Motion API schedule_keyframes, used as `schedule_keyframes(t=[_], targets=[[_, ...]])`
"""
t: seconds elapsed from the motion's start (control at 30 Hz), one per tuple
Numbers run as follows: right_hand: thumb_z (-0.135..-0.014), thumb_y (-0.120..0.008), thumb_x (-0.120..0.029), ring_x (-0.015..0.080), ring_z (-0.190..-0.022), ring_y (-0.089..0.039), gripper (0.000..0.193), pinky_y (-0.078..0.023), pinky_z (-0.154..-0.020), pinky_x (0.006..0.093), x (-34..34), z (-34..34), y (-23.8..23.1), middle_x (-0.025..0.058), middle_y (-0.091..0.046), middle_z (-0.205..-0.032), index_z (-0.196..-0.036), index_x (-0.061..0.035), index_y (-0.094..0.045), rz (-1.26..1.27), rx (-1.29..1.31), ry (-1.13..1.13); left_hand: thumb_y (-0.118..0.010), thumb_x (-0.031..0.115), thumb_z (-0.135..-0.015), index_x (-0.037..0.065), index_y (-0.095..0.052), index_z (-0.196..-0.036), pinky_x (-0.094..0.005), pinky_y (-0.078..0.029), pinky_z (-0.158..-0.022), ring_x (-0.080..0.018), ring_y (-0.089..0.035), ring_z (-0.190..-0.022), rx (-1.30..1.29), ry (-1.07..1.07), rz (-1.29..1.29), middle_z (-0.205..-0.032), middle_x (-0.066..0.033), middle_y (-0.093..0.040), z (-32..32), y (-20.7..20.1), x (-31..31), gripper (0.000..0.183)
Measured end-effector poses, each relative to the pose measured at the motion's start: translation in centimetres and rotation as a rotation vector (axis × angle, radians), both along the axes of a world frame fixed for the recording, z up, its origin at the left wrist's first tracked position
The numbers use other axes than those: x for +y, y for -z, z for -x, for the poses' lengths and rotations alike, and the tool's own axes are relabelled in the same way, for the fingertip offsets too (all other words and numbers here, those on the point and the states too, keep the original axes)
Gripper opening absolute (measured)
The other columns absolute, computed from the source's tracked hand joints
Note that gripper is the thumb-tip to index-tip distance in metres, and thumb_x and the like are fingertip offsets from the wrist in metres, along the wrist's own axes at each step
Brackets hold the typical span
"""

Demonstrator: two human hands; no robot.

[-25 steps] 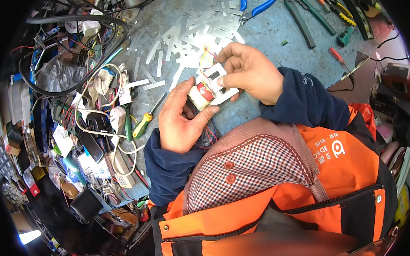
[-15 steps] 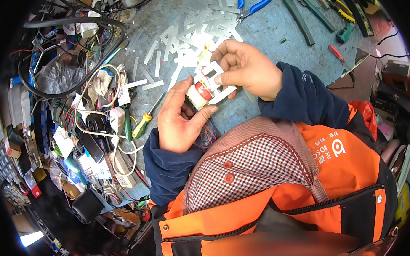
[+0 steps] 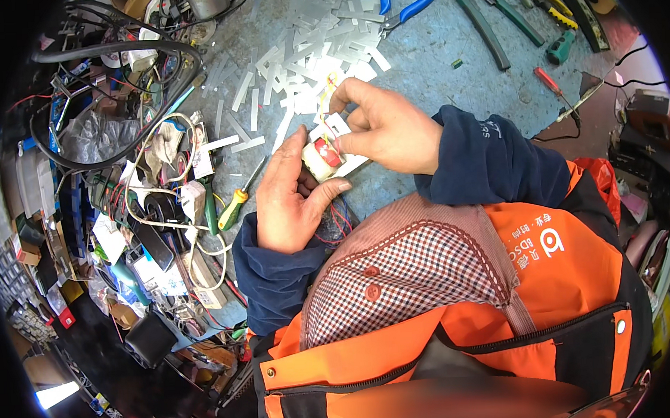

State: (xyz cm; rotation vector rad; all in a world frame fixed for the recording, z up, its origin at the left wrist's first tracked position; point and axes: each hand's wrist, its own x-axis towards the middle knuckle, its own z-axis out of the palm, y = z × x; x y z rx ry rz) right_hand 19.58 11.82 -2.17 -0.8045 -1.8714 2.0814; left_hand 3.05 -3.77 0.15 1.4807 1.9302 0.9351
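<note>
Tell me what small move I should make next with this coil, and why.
Perhaps gently press the pale flat piece toward the red-and-cream coil with your right hand: your left hand holds the coil between thumb and fingers, and your right hand grips the piece beside it.

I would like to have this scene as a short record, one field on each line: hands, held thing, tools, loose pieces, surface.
Left hand: holds the part's left side
Right hand: grips its right side
Held thing: whitish part with red patch
Tools: green-yellow screwdriver, blue-handled pliers, others
Loose pieces: silvery flat strips, scattered beyond the hands
Surface: blue worktop
</note>
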Motion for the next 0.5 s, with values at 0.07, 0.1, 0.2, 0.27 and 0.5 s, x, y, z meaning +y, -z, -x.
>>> schedule_keyframes(t=[0.07,0.1,0.2,0.27,0.5], targets=[[-0.099,-0.067,-0.005,0.0060,-0.061,-0.045,0.035,-0.035,-0.055,0.0299,0.2,0.0,0.0,-0.0019,-0.052,-0.068,-0.129,-0.0011,-0.051,-0.116,0.018,-0.033,-0.096,0.013,-0.074,-0.003,-0.057,-0.148,-0.0281,-0.056,-0.070,-0.0131,-0.063,-0.079,0.045,0.034,-0.019,-0.132,-0.0169,-0.066,0.0,-0.1,0.1,0.085],[-0.100,-0.066,-0.005,0.0064,-0.061,-0.046,0.034,-0.036,-0.055,0.0294,0.2,0.0,0.1,-0.0015,-0.053,-0.069,-0.130,-0.0009,-0.051,-0.173,0.026,-0.050,-0.096,0.012,-0.075,-0.002,-0.057,-0.149,-0.0286,-0.056,-0.070,-0.0136,-0.063,-0.080,0.041,0.050,-0.040,-0.132,-0.0170,-0.066,0.0,0.0,0.2,0.085],[-0.103,-0.061,-0.005,0.0075,-0.064,-0.050,0.035,-0.041,-0.057,0.0279,0.8,-0.3,-0.6,0.0003,-0.056,-0.074,-0.135,-0.0004,-0.049,0.021,0.033,-0.126,-0.096,0.012,-0.075,-0.001,-0.057,-0.149,-0.0294,-0.057,-0.072,-0.0141,-0.064,-0.081,0.053,0.060,-0.032,-0.132,-0.0161,-0.066,0.0,-0.2,0.1,0.084],[-0.098,-0.062,-0.004,0.0152,-0.064,-0.056,0.037,-0.045,-0.060,0.0353,0.7,-0.5,-0.3,0.0072,-0.062,-0.073,-0.133,0.0004,-0.051,-0.006,0.059,-0.098,-0.095,0.011,-0.076,-0.001,-0.057,-0.149,-0.0294,-0.057,-0.072,-0.0141,-0.064,-0.082,0.042,0.053,-0.021,-0.131,-0.0155,-0.066,0.0,-0.3,0.1,0.083],[-0.091,-0.067,0.000,0.0173,-0.064,-0.058,0.049,-0.045,-0.060,0.0373,0.5,-0.7,0.7,0.0087,-0.061,-0.070,-0.137,0.0016,-0.050,-0.162,0.139,-0.166,-0.087,0.002,-0.083,-0.002,-0.050,-0.151,-0.0299,-0.056,-0.071,-0.0149,-0.063,-0.082,-0.090,0.033,0.052,-0.120,-0.0150,-0.064,0.2,-0.1,-0.4,0.077]])
